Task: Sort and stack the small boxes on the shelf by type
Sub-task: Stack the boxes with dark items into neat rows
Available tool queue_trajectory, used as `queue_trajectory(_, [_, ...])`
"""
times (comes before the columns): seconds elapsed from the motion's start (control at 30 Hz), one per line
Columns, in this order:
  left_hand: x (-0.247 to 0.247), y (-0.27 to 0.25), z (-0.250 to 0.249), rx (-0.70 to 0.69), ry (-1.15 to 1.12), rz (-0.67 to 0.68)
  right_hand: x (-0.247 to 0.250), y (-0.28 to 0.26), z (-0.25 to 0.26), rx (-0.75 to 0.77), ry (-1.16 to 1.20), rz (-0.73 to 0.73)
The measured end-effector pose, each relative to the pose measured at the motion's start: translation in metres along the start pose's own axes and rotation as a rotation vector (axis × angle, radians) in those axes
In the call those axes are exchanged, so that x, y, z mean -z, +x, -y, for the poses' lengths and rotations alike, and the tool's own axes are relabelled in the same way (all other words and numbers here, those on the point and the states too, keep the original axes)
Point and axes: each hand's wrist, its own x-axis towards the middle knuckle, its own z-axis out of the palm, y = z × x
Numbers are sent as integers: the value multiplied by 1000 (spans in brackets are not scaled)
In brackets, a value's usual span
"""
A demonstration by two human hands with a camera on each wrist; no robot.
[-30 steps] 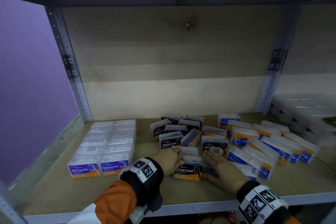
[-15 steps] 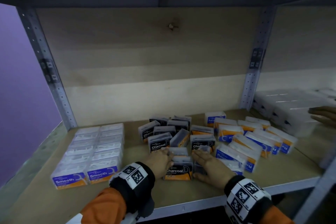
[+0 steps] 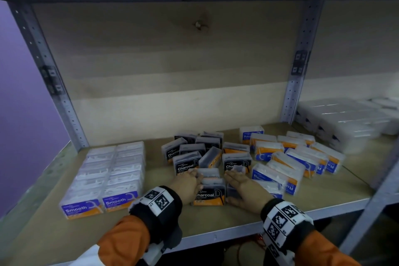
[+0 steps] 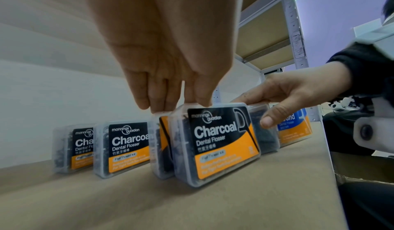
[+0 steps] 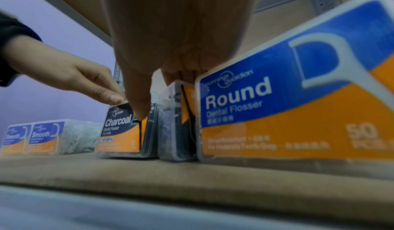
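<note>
A Charcoal box point(image 3: 208, 195) stands upright near the shelf's front edge, with more Charcoal boxes point(image 3: 190, 159) loose behind it. My left hand point(image 3: 192, 181) lies against its left side, straight fingertips point(image 4: 157, 104) touching the tops of this box point(image 4: 215, 139) and the one behind it. My right hand point(image 3: 234, 180) rests flat over a dark box point(image 3: 232, 192) turned sideways on the right, its thumb point(image 5: 138, 105) pointing down at the front box's corner. Smooth boxes point(image 3: 108, 179) sit in two neat rows at left. Round boxes point(image 3: 291, 164) lie scattered at right.
Grey metal uprights point(image 3: 298, 84) frame the bay, with a wooden back panel point(image 3: 172, 71) behind. White packs point(image 3: 345, 123) fill the neighbouring shelf on the right. A large Round box point(image 5: 298, 99) stands close beside my right hand. The metal front rail point(image 3: 237, 231) runs below my wrists.
Both hands stay on the same Charcoal boxes and have hardly moved. My view has shifted. Another hand seen at the right edge half a second ago is out of view.
</note>
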Motion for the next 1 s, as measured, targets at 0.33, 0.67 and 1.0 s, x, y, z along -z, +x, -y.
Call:
queue_trajectory(0.33, [-3, 2, 3, -5, -15, -16, 1, 1, 1, 7, -7, 14])
queue_trajectory(0.67, [1, -3, 0, -8, 6, 16, 7, -2, 1, 33, 4, 70])
queue_trajectory(1.0, [24, 3, 19, -101, -104, 80, 61, 15, -14, 64, 54, 194])
